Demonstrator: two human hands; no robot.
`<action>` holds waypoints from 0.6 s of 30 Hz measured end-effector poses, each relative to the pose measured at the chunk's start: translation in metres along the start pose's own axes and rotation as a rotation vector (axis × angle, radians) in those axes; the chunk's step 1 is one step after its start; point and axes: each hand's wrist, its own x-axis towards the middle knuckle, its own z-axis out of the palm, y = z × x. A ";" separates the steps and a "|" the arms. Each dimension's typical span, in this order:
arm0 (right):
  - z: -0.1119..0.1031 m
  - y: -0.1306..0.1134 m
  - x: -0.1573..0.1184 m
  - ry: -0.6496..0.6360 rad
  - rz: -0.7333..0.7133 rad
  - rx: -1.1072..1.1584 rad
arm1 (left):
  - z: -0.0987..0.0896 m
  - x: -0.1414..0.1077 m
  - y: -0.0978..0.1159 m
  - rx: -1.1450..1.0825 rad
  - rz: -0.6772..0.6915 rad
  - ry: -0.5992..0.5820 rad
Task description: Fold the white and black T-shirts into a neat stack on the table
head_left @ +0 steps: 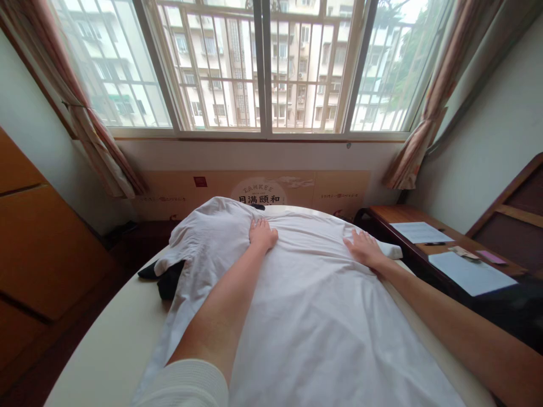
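A white shirt [314, 305] lies spread over the round table, wrinkled toward its far end. My left hand [262, 233] rests palm down on the cloth near the far middle, fingers stretched forward. Further right, my right hand [363, 247] also lies on the shirt, close to its right edge, with the fingers apart. A short sleeve [390, 250] sticks out beyond it. On the left, the bunched far corner of the shirt partly covers some black cloth [170, 280]. The undersides of both hands are hidden.
The pale round table [106, 345] shows at the left. To the right stands a wooden desk [382, 215] with sheets of paper [470, 273], a pen [436, 243] and a pink slip [491, 258]. A printed board [169, 189] leans below the barred window [263, 73]. A wooden cabinet [38, 249] is at left.
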 end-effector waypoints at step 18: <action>-0.046 0.001 0.010 0.071 -0.168 0.005 | 0.001 0.001 0.000 0.028 -0.004 -0.002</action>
